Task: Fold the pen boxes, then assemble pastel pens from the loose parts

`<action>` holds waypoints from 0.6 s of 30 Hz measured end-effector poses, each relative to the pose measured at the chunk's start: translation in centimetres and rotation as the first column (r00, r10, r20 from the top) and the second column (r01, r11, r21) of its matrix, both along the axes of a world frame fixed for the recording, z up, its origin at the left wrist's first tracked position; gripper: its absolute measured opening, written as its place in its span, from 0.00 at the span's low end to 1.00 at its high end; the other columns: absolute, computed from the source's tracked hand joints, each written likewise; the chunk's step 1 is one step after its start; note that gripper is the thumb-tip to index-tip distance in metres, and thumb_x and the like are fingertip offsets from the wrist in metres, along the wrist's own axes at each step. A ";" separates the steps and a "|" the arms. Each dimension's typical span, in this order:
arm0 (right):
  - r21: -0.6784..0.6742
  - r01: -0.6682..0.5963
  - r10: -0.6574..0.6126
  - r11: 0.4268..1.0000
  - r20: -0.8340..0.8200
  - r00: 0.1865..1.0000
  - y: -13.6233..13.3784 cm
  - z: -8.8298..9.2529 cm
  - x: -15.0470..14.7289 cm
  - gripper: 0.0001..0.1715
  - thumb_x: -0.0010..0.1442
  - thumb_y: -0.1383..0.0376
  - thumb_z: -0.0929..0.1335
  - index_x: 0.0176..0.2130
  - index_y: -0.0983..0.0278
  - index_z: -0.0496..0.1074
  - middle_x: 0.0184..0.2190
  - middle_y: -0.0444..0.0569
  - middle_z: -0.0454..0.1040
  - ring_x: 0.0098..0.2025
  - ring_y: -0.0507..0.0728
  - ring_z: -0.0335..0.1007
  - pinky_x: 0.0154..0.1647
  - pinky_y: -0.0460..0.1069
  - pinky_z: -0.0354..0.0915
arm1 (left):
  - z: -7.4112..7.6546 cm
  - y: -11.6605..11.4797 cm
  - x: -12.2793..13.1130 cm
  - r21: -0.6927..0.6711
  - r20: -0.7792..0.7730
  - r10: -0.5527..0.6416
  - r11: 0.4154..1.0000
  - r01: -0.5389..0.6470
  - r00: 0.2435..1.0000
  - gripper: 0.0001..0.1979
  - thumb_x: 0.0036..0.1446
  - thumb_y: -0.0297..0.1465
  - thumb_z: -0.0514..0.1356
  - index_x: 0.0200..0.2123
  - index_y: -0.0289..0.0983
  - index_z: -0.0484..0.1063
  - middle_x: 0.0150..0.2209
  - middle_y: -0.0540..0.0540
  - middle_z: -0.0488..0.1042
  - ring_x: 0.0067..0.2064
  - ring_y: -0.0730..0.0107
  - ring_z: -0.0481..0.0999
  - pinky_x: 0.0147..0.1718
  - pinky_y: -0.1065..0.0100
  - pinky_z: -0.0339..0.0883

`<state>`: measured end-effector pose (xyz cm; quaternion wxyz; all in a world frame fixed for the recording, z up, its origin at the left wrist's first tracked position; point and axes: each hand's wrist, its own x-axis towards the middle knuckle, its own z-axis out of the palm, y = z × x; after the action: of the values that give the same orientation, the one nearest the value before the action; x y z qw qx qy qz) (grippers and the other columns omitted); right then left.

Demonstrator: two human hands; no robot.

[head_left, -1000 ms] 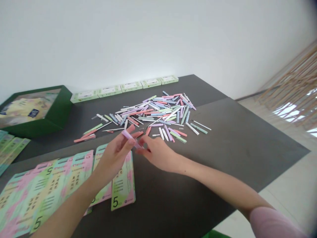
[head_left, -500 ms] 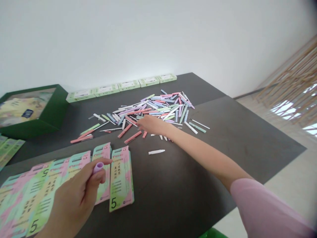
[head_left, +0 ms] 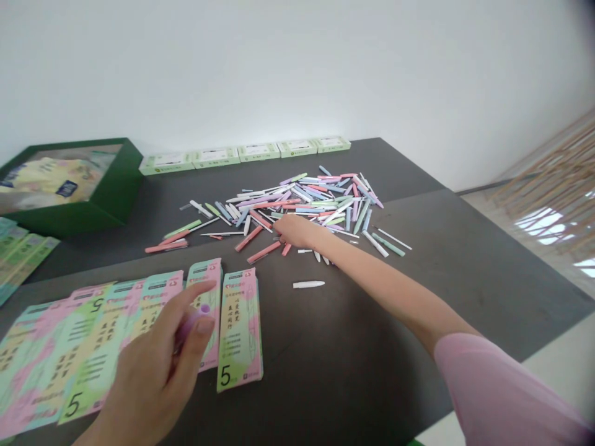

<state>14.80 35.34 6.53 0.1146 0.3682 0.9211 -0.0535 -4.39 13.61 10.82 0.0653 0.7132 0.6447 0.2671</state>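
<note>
Left hand (head_left: 147, 364), lower left, grasping purple plastic tube (head_left: 189, 323); right hand (head_left: 294, 231), centre, grip hidden. White tapered plastic piece (head_left: 308, 284) might roll if nudged by forearm (head_left: 390, 285).

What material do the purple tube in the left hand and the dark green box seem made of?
Purple tube: probably smooth plastic, given its even colour and round, open end. Dark green box: perhaps matt rigid cardboard, from its flat walls and straight edges; plastic remains possible.

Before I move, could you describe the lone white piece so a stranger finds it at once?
On the dark table, find the pile of slim parts. In front of it, the white piece lies alone, nearer the viewer than every other loose part.
</note>
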 end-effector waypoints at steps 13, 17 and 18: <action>0.192 -0.208 0.265 0.959 -0.353 0.897 -8.8 10.0 3.1 0.15 0.69 0.70 0.58 0.50 0.65 0.69 0.33 0.48 0.77 0.30 0.52 0.71 0.30 0.46 0.57 | 2.5 0.7 -1.0 0.058 -0.329 -0.158 0.981 0.187 0.931 0.21 0.67 0.37 0.45 0.61 0.45 0.60 0.21 0.55 0.76 0.18 0.63 0.74 0.17 0.67 0.52; 0.280 -0.328 0.406 0.902 -0.296 0.865 -14.1 13.7 3.5 0.16 0.64 0.74 0.61 0.45 0.60 0.71 0.21 0.45 0.71 0.24 0.54 0.68 0.20 0.49 0.49 | 3.1 0.1 -0.8 0.160 -0.382 -0.143 0.963 0.218 0.913 0.18 0.67 0.37 0.46 0.58 0.47 0.62 0.26 0.52 0.79 0.22 0.60 0.77 0.18 0.66 0.52; 0.265 -0.326 0.398 0.907 -0.291 0.870 -14.8 14.1 3.5 0.16 0.64 0.73 0.61 0.43 0.58 0.72 0.19 0.45 0.69 0.24 0.54 0.69 0.20 0.49 0.51 | 3.3 -0.1 -0.5 0.160 -0.382 -0.140 0.964 0.215 0.913 0.19 0.67 0.37 0.46 0.59 0.47 0.61 0.23 0.53 0.78 0.21 0.59 0.76 0.18 0.66 0.53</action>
<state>18.29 20.58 20.66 -0.0766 0.1831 0.9801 0.0029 -4.91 13.53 14.14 -0.1037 0.8092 0.5479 0.1849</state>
